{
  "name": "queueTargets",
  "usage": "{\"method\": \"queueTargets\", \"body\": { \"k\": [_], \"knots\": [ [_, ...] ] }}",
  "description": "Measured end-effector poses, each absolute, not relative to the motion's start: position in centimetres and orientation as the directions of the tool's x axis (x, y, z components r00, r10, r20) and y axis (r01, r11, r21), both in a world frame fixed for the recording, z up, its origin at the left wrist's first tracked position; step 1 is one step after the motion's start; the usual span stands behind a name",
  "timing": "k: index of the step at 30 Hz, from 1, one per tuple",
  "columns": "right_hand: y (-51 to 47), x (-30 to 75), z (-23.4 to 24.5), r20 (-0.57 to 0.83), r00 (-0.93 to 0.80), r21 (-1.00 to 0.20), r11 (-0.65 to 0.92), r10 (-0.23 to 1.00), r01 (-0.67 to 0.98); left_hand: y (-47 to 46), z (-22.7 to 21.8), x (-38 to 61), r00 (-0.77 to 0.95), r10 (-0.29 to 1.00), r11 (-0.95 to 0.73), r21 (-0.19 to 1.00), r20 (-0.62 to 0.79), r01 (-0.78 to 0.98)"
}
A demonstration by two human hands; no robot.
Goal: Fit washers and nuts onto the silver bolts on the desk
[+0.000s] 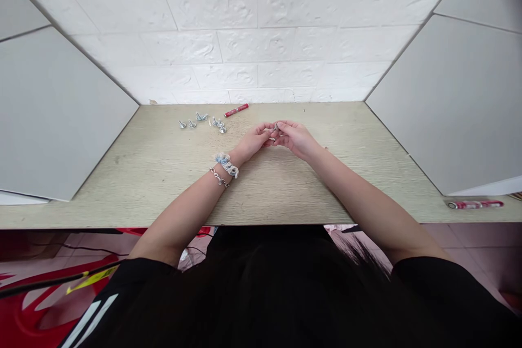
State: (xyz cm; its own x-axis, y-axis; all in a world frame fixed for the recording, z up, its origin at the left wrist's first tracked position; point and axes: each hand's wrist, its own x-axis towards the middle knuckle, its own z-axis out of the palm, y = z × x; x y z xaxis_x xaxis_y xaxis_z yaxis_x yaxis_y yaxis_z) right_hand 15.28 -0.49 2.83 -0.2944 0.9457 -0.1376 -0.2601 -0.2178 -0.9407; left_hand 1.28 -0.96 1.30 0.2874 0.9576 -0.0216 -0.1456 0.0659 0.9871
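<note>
My left hand (256, 140) and my right hand (296, 137) meet fingertip to fingertip just above the middle of the table. Both are closed in a pinch around a small metal bolt (276, 126), mostly covered by the fingers. A second silvery glint shows lower between the fingers, too small to make out. To the left of my hands, several silver bolts with wide round heads lie on the table, among them one bolt (222, 128) in a close cluster and another bolt (182, 124) farther left.
The wooden table (281, 190) ends at a white brick-patterned wall (256, 43), with grey panels (53, 103) on both sides. A red marker-like tube (236, 110) lies behind the bolts. Another red tube (476, 204) lies at the right front edge. A red chair (36, 304) stands below left.
</note>
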Motion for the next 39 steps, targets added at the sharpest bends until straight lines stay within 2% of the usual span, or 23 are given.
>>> {"method": "queueTargets", "body": {
  "k": [6, 13, 21, 32, 39],
  "knots": [
    [-0.54, 15.19, 2.93, -0.144, -0.273, -0.944, -0.215, 0.951, -0.25, -0.88, 1.21, 1.2, 0.29, 0.957, 0.068, 0.99, -0.029, -0.125],
    [-0.16, 15.25, 2.37, -0.144, -0.243, -0.968, -0.188, 0.959, -0.169, -0.36, 0.78, 0.84, 0.369, 0.929, 0.084, 0.984, -0.02, -0.159],
    [-0.39, 14.81, 2.39, -0.047, -0.208, -0.999, -0.051, 0.977, -0.013, -1.11, 1.47, 1.23, 0.421, 0.904, -0.04, 0.995, 0.076, -0.093],
    [-0.33, 14.79, 2.22, -0.04, -0.247, -0.999, -0.045, 0.968, -0.012, -0.98, 1.35, 1.27, 0.403, 0.913, -0.037, 0.996, 0.068, -0.085],
    [-0.6, 14.64, 2.65, -0.048, -0.196, -0.999, -0.046, 0.979, 0.018, -0.79, 1.04, 1.3, 0.357, 0.934, 0.012, 0.994, 0.026, -0.105]
  ]
}}
